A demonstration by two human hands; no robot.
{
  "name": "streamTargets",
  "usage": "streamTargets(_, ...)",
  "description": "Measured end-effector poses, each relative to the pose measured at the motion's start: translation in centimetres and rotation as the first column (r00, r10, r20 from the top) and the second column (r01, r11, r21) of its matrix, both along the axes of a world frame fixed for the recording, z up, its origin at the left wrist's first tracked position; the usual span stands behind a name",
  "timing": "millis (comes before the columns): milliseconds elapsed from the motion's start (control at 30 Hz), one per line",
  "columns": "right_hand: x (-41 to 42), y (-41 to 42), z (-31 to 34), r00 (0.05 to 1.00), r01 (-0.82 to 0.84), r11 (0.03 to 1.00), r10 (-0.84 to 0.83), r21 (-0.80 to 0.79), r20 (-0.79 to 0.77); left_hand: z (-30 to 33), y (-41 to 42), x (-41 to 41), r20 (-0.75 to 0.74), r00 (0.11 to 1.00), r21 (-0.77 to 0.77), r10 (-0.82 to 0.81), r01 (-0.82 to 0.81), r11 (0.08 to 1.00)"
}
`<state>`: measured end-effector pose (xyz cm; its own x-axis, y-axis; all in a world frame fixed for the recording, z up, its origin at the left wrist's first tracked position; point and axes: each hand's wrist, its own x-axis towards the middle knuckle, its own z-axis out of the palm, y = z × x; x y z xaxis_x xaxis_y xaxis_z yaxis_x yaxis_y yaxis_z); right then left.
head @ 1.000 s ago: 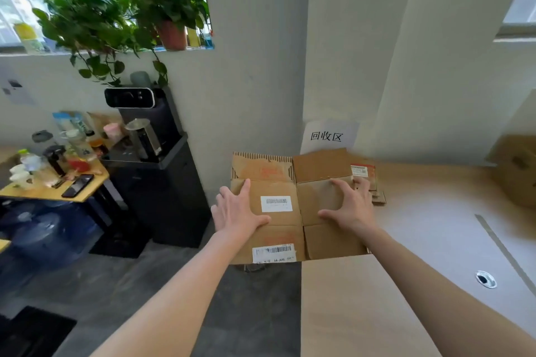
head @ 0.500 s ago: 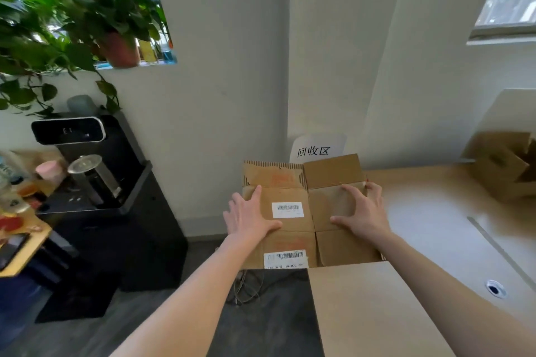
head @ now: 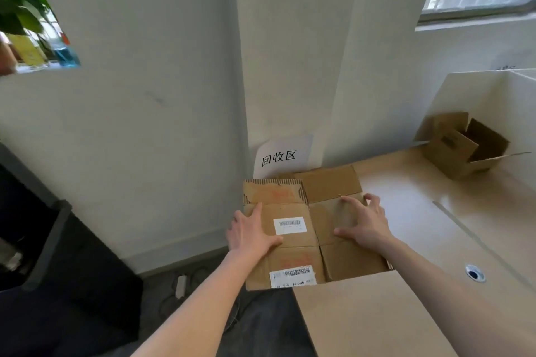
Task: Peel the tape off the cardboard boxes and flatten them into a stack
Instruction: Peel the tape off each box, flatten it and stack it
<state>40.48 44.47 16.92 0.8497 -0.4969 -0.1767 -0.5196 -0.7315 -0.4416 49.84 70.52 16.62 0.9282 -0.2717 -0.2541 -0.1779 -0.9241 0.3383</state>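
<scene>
Flattened cardboard box (head: pixel 313 229) — labelled, overhanging counter corner; open box (head: pixel 461 148) far right.

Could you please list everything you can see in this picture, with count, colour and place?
flattened box: one, brown, at the counter's left end, overhanging the edge
labels: two, white with barcodes, on the flattened box
open box: one, brown, far right on the counter
counter: one, pale wood
paper sign: one, white with black characters, against the wall behind the flattened box
plant: green, upper left by a window
cabinet: black, lower left
left hand: flat on the flattened box
right hand: fingers spread, pressing the flattened box
</scene>
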Motion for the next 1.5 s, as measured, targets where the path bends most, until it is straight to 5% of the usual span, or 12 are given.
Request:
streamTargets(567,24.0,-19.0,-19.1,0.966,-0.106,0.989,0.127,0.106,-0.223,-17.8,-17.8,21.6,-0.072,0.997,0.042,0.023,-0.02,0.999)
streamTargets(767,26.5,-18.0,-26.6,0.973,-0.222,0.966,0.211,-0.136,-0.088,-25.4,-20.5,24.6,0.22,0.908,0.221,-0.357,0.31,0.925)
streamTargets(900,26.6,-17.5,-28.4,0.961,-0.265,0.923,0.275,-0.28,-0.003,-27.9,-21.5,25.3,0.215,0.86,0.251,-0.463,0.41,0.877)
streamTargets(1500,27.0,-16.6,-29.3,0.991,-0.132,0.952,0.128,-0.278,-0.034,-29.3,-22.2,26.2,0.193,0.866,0.292,-0.462,0.399,0.869)
